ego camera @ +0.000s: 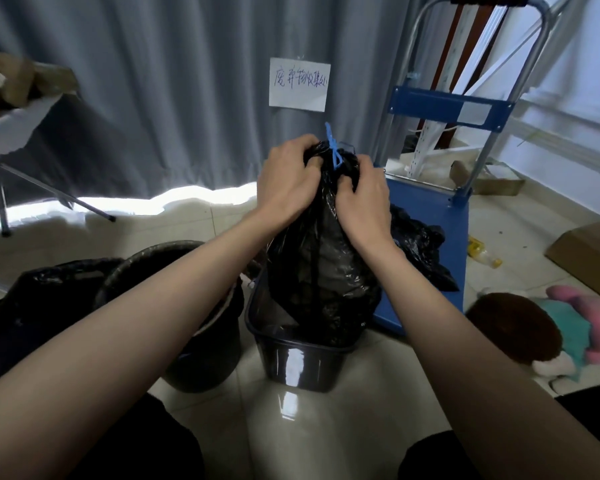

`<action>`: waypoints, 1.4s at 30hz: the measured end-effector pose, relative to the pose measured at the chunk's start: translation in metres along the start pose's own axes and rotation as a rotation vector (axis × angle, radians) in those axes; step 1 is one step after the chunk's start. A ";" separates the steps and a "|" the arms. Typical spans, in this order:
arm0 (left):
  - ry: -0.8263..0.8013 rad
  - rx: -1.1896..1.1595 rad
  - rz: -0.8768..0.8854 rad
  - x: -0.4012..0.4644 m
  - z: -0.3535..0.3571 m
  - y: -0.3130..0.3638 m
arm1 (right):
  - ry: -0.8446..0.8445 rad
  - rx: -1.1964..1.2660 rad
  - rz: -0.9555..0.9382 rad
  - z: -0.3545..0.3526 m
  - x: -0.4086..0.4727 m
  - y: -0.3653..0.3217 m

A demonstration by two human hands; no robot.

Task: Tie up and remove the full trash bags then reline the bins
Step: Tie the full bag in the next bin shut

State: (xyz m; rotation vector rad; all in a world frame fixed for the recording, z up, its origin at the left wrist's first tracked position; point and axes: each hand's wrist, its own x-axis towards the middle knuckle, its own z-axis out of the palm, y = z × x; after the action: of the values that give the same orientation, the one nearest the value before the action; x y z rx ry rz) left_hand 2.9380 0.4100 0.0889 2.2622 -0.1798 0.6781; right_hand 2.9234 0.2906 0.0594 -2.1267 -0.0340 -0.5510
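While the black trash bag (321, 265) stands in the square bin (300, 362), the left hand (288, 181) and right hand (362, 199) grip its gathered neck, fingers curled beside the blue tie (334, 150).

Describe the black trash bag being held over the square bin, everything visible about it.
The trash bag is thin, glossy black plastic, bulging and wrinkled. Its neck is gathered tight at the top, where a blue drawstring sticks up. The left hand and right hand grip the neck from either side. It hangs upright, its bottom still inside the square bin.
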 end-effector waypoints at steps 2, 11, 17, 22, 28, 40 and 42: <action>0.012 0.000 0.023 0.018 -0.016 0.009 | 0.002 0.040 0.000 -0.007 0.017 -0.021; 0.127 0.094 0.041 0.113 -0.056 0.028 | 0.065 0.246 0.023 -0.003 0.112 -0.102; 0.094 0.100 0.050 0.170 -0.031 -0.003 | 0.107 0.287 0.064 0.036 0.180 -0.085; 0.020 0.146 0.061 0.215 0.009 -0.046 | 0.062 0.295 0.068 0.081 0.232 -0.043; 0.072 0.227 0.097 0.240 0.063 -0.117 | -0.106 0.167 -0.015 0.134 0.282 0.023; -0.830 0.529 -0.195 0.128 0.185 -0.245 | -0.709 -0.395 0.042 0.204 0.215 0.188; -0.860 0.601 -0.189 0.123 0.186 -0.248 | -0.753 -0.433 0.051 0.201 0.208 0.195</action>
State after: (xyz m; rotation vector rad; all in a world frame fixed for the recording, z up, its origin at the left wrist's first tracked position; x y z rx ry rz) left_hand 3.2005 0.4634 -0.1102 2.9704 -0.1795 -0.4465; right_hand 3.2299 0.2981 -0.1080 -2.6353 -0.3034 0.3306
